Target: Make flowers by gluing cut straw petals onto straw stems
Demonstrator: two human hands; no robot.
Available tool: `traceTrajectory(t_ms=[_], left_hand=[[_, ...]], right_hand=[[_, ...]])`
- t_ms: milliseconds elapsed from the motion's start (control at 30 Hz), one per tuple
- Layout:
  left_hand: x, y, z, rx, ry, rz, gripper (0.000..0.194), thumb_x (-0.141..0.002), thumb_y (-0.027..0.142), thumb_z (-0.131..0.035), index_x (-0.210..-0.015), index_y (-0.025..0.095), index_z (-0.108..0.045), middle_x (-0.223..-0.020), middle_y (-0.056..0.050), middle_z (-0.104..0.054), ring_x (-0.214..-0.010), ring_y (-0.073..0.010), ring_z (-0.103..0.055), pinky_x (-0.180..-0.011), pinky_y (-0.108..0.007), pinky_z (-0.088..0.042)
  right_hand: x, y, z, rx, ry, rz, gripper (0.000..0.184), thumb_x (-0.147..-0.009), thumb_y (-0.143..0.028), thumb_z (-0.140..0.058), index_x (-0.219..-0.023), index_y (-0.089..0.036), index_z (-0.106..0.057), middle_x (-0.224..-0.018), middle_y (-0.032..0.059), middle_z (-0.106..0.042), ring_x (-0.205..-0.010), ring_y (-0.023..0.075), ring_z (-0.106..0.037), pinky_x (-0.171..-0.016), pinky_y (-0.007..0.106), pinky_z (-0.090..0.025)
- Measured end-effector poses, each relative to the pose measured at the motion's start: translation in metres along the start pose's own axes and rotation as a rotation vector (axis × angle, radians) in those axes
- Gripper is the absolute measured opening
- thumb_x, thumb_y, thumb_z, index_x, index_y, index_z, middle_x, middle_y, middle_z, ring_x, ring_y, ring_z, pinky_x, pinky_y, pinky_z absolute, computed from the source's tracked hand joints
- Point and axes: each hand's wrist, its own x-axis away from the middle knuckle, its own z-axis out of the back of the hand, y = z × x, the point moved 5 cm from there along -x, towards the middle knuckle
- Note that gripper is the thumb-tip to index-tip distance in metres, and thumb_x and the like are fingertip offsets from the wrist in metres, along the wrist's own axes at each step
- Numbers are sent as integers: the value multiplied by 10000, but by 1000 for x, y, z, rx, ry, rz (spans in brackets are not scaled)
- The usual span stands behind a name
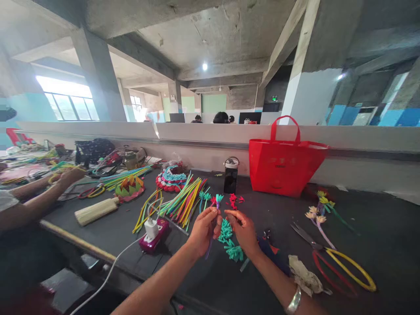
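Observation:
My left hand (204,229) is closed around a pipe-cleaner flower (218,199), its teal petals up and a purple stem running down through the fingers. Just to the right, my right hand (243,231) has its thumb and forefinger drawn together near the flower; what they pinch, if anything, is too small to make out. Between and below the hands lie short teal pipe-cleaner pieces (233,251) in two piles. Short red pieces (232,201) are scattered beyond the fingertips. Another teal flower (205,196) rests left of the held one.
Long pipe cleaners (185,201) and a purple power strip (155,236) lie left. A phone (230,180) and red bag (285,166) stand behind. Scissors (316,247), finished flowers (316,214) and a crumpled cloth (303,275) are right. A co-worker's arms (49,192) work at far left.

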Motion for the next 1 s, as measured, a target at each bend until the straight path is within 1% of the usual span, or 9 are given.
traceTrajectory(t_ms=[67, 167, 233, 300, 467, 667, 767, 867, 1000], left_hand=[[-10, 2, 2, 1, -5, -36, 274, -789, 383, -700, -844, 173, -534, -638, 40, -557, -415, -53, -415, -362, -181, -308], [-25, 7, 4, 12, -27, -85, 287, -768, 367, -731, -826, 173, -527, -666, 29, -586, -453, -60, -464, -388, -178, -344], [-34, 9, 5, 17, -43, -86, 286, -756, 349, -748, -831, 173, -534, -688, 21, -603, -484, -66, -496, -403, -173, -356], [-43, 12, 8, 25, -46, -84, 280, -753, 341, -752, -832, 171, -544, -703, 14, -614, -505, -69, -515, -419, -173, -367], [-57, 11, 15, 75, -14, -77, 276, -736, 319, -768, -822, 168, -553, -703, 17, -609, -513, -70, -528, -434, -177, -381], [-63, -13, 15, 160, -7, 3, 296, -710, 299, -789, -819, 179, -542, -672, 31, -607, -485, -67, -520, -423, -173, -382], [-66, -24, 22, 165, 11, 39, 317, -686, 304, -805, -821, 182, -545, -670, 30, -614, -485, -73, -532, -419, -173, -387], [-69, -29, 31, 168, 33, 56, 319, -673, 306, -810, -804, 182, -546, -658, 38, -603, -478, -68, -527, -421, -171, -391], [-67, -36, 39, 169, 57, 80, 318, -670, 313, -810, -788, 184, -544, -647, 51, -592, -431, -49, -479, -406, -169, -378]], right_hand=[[0, -4, 0, 39, 13, 53, 237, -872, -397, -586, -888, -224, -747, -811, 36, -714, -737, 189, -621, -639, 275, -449], [1, -9, -3, 95, 32, 118, 188, -853, -353, -632, -751, -223, -720, -701, 9, -663, -656, 164, -563, -620, 266, -420], [1, -11, -5, 127, 41, 144, 198, -840, -331, -657, -677, -221, -684, -659, -5, -627, -639, 155, -531, -625, 263, -408], [1, -12, -5, 152, 51, 152, 208, -840, -322, -663, -659, -219, -659, -652, -13, -604, -642, 152, -523, -633, 260, -407], [0, -7, -3, 196, 62, 123, 222, -903, -329, -586, -735, -211, -671, -683, -10, -613, -644, 148, -556, -620, 247, -425], [-1, 7, 2, 230, 99, 63, 255, -974, -333, -456, -981, -215, -683, -833, 24, -686, -766, 177, -631, -677, 264, -470], [0, 10, 0, 277, 105, 89, 227, -972, -304, -467, -1025, -224, -673, -896, 33, -696, -835, 184, -646, -733, 278, -484], [2, 8, -8, 310, 35, 185, 190, -968, -253, -492, -1036, -239, -669, -930, 28, -694, -872, 174, -645, -792, 287, -484], [8, 4, -19, 348, -90, 273, 140, -955, -227, -537, -971, -247, -674, -869, 14, -690, -817, 164, -635, -764, 290, -480]])
